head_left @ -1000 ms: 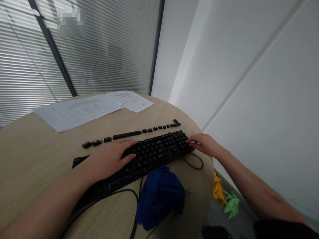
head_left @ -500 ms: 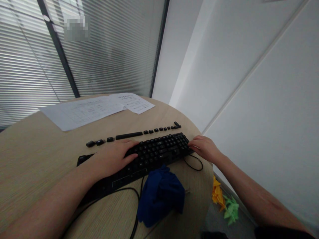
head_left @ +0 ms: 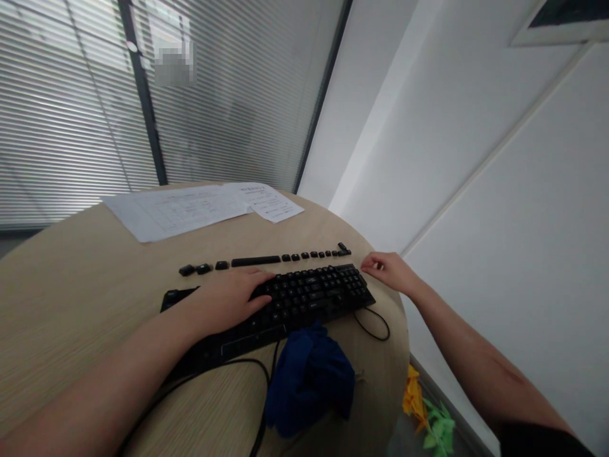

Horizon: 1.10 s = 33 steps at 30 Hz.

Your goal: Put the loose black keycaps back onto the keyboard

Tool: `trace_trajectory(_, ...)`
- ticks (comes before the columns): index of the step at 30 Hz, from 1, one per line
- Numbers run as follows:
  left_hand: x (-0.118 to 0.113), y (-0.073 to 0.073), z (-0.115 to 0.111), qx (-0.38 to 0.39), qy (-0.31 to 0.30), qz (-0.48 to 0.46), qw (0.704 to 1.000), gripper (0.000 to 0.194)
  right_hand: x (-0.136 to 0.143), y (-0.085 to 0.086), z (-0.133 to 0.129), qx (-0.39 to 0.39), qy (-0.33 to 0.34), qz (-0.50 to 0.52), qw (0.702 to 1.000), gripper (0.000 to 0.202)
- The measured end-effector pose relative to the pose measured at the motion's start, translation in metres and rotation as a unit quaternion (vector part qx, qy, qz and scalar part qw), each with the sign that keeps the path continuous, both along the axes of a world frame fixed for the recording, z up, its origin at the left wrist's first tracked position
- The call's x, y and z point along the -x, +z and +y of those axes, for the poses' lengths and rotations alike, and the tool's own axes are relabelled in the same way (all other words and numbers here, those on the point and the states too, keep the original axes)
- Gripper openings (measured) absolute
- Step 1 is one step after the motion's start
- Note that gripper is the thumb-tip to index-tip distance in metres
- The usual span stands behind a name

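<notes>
A black keyboard [head_left: 309, 291] lies at a slant across the round wooden table. My left hand [head_left: 233, 297] rests flat on its left half, thumb and fingers apart, covering several keys. Off the keyboard's far right corner, my right hand [head_left: 386, 270] hovers with thumb and fingertips pinched together; whatever is between them is too small to make out. Behind the keyboard runs a row of loose black keycaps [head_left: 304, 255], with a long space bar [head_left: 255, 261] among them. A crumpled dark blue cloth [head_left: 310, 381] lies against the keyboard's near edge.
Printed paper sheets [head_left: 190, 209] lie at the table's [head_left: 90, 285] far side. A black cable [head_left: 380, 336] loops near the right edge, and another [head_left: 252, 362] runs by the cloth. A white wall [head_left: 457, 190] stands close on the right. Orange [head_left: 413, 393] and green [head_left: 438, 428] leaf-like pieces lie on the floor.
My right hand has lifted off the keyboard's right end and moved slightly away toward its far corner. My left hand stays on the keyboard. The view has shifted slightly.
</notes>
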<state>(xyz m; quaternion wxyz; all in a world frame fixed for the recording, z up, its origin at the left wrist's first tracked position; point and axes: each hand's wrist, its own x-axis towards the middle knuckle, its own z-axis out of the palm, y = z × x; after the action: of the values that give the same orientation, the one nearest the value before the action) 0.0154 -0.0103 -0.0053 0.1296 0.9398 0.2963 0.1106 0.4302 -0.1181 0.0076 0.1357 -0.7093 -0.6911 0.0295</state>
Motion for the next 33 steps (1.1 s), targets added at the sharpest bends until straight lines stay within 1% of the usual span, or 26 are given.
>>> trace_trajectory(1, 0.000, 0.000, 0.000, 0.000, 0.001, 0.000, 1.000, 0.052, -0.004, 0.003, 0.015, -0.007, -0.031, -0.001, 0.999, 0.016)
trace_trajectory(3, 0.000, -0.001, 0.000, 0.000, 0.000, -0.005, 1.000, 0.051, -0.009, 0.006, 0.049, -0.008, -0.069, -0.009, 0.998, 0.016)
trace_trajectory(6, 0.000, -0.001, 0.000, 0.007, -0.005, -0.012, 1.000, 0.051, -0.012, 0.005, 0.098, 0.014, -0.122, -0.022, 0.992, 0.015)
trace_trajectory(9, 0.000, 0.001, -0.001, 0.012, -0.002, -0.010, 1.000, 0.050, -0.012, -0.001, 0.130, 0.055, -0.166, -0.023, 0.984, 0.018)
trace_trajectory(11, 0.000, 0.003, -0.001, 0.013, -0.003, -0.003, 1.000, 0.049, -0.011, -0.006, 0.141, 0.090, -0.187, -0.018, 0.978, 0.022)
trace_trajectory(15, 0.001, 0.005, -0.001, 0.023, -0.009, 0.012, 1.000, 0.049, -0.008, -0.016, 0.152, 0.141, -0.204, -0.001, 0.969, 0.025)
trace_trajectory(17, 0.001, 0.005, 0.001, 0.024, -0.010, 0.018, 1.000, 0.050, -0.006, -0.019, 0.155, 0.133, -0.208, 0.008, 0.969, 0.023)
trace_trajectory(20, 0.000, 0.003, 0.002, 0.022, -0.011, 0.021, 0.999, 0.052, -0.005, -0.017, 0.155, 0.065, -0.219, 0.024, 0.973, 0.015)
trace_trajectory(22, 0.000, 0.004, 0.003, 0.020, -0.015, 0.024, 0.999, 0.053, -0.007, -0.013, 0.148, -0.003, -0.226, 0.042, 0.973, 0.012)
trace_trajectory(24, 0.001, 0.005, 0.002, 0.017, -0.016, 0.032, 0.999, 0.054, -0.008, -0.010, 0.130, -0.066, -0.227, 0.074, 0.969, 0.015)
trace_trajectory(25, 0.001, 0.006, 0.002, 0.015, -0.015, 0.036, 0.999, 0.054, -0.009, -0.009, 0.115, -0.093, -0.226, 0.094, 0.965, 0.018)
trace_trajectory(27, 0.001, 0.005, 0.003, 0.013, -0.013, 0.040, 0.999, 0.056, -0.008, -0.014, 0.077, -0.138, -0.220, 0.141, 0.955, 0.027)
trace_trajectory(29, 0.000, 0.003, 0.004, 0.012, -0.015, 0.038, 0.999, 0.056, -0.004, -0.027, 0.032, -0.178, -0.216, 0.190, 0.941, 0.042)
trace_trajectory(31, 0.000, -0.001, 0.007, 0.011, -0.017, 0.027, 0.999, 0.056, 0.002, -0.044, -0.011, -0.204, -0.218, 0.227, 0.927, 0.057)
trace_trajectory(33, 0.000, -0.004, 0.009, 0.011, -0.019, 0.009, 1.000, 0.056, 0.011, -0.063, -0.043, -0.219, -0.222, 0.256, 0.915, 0.065)
